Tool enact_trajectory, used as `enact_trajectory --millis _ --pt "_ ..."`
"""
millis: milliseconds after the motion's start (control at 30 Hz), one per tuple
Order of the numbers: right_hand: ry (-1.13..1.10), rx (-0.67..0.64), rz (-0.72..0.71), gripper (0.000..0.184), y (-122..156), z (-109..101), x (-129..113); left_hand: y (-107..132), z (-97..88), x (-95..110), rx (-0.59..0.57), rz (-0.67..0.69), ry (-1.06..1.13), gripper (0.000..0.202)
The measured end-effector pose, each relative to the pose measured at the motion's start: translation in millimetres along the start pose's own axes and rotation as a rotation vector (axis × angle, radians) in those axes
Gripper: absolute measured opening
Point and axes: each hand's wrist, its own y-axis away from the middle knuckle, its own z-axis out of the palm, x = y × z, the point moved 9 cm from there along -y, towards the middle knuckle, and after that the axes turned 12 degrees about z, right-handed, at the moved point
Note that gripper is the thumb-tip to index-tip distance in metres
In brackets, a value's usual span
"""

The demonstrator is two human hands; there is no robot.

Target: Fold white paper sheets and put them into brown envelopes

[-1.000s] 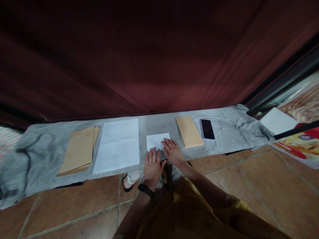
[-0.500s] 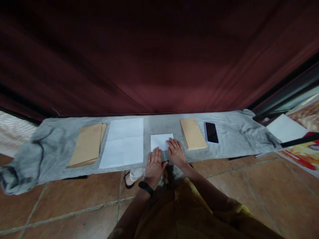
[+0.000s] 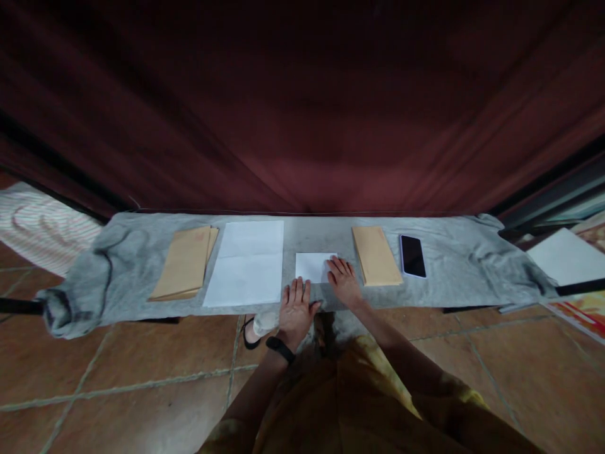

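A small white folded sheet of paper (image 3: pixel 312 265) lies flat on the grey cloth in front of me. My left hand (image 3: pixel 295 310) rests at its near left edge, fingers stretched out and the thumb spread to the right; a dark band circles that wrist. Over the paper's right side lies my right hand (image 3: pixel 343 280), palm down with fingers extended, covering that edge. Left of my hands is a stack of larger white sheets (image 3: pixel 248 261) with a crease across the middle. Brown envelopes (image 3: pixel 377 255) sit just right of my right hand.
More brown envelopes (image 3: pixel 184 260) lie at the left of the cloth-covered surface (image 3: pixel 454 252). A phone (image 3: pixel 413 256) rests right of the nearer envelopes. A dark red curtain (image 3: pixel 302 157) hangs behind. Tiled floor (image 3: pixel 165 359) shows below the front edge.
The view has shifted slightly, so everything on the cloth appears farther right. My right hand has slid toward the paper's right edge, uncovering more of it. My left hand stays at the near edge.
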Motion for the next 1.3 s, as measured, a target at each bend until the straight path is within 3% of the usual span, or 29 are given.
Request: enact_trajectory --millis 133,333,467,600,700,1133,1300 --pt "0.046 -0.053 0.001 0.045 -14 2 0 0 0.1 -1 0.01 -0.002 0.011 0.062" --pt "0.028 -0.018 -0.004 0.046 -21 1 -2 0 0.9 -1 -0.008 0.002 0.01 0.062" --pt "0.028 0.01 -0.024 0.046 -11 -7 -5 0 -2.2 0 -0.012 -0.001 0.007 0.062" --pt "0.044 -0.045 -0.211 0.048 15 -11 -19 -3 -4.9 1 -0.016 0.004 -0.007 0.058" --pt "0.075 -0.085 -0.276 0.049 26 -12 -23 -8 -6.2 -2 -0.024 -0.005 -0.013 0.052" --pt "0.29 -0.208 -0.26 0.041 11 -11 -42 -45 -10.2 -6 -0.136 0.055 -0.043 0.043" --pt "0.366 -0.233 -0.347 0.042 11 -6 -53 -49 -9.1 -5 -0.165 0.081 -0.018 0.042"
